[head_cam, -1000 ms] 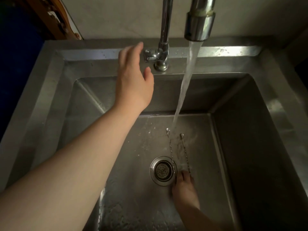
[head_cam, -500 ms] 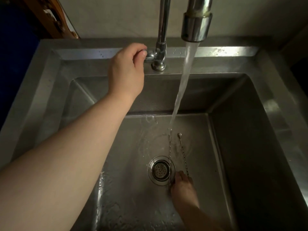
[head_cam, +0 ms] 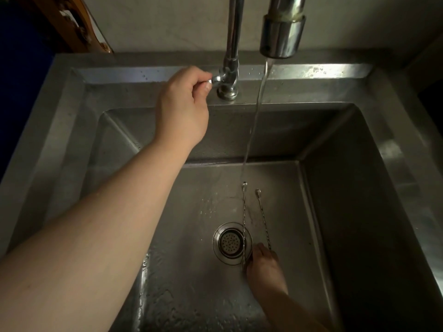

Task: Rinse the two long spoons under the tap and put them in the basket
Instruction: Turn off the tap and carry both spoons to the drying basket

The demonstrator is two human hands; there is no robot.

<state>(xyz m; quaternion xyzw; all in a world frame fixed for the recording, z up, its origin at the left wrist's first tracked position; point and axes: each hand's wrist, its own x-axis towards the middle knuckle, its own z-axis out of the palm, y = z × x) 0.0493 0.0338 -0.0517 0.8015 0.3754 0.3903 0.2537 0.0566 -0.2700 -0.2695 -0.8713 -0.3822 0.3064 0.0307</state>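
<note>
Two long thin metal spoons with twisted stems, the left spoon and the right spoon, point away from me low in the steel sink. My right hand grips their near ends beside the drain. A thin stream of water falls from the tap spout onto the left spoon's small bowl. My left hand is closed on the tap handle at the base of the tap post. No basket is in view.
The round drain strainer sits just left of my right hand. The sink floor is wet. The sink's wide rim runs along the back wall, and a wooden piece stands at the far left corner.
My left hand reached the tap handle and closed on it. The water stream has thinned from a wide flow to a narrow one. The spoons stay in my right hand.
</note>
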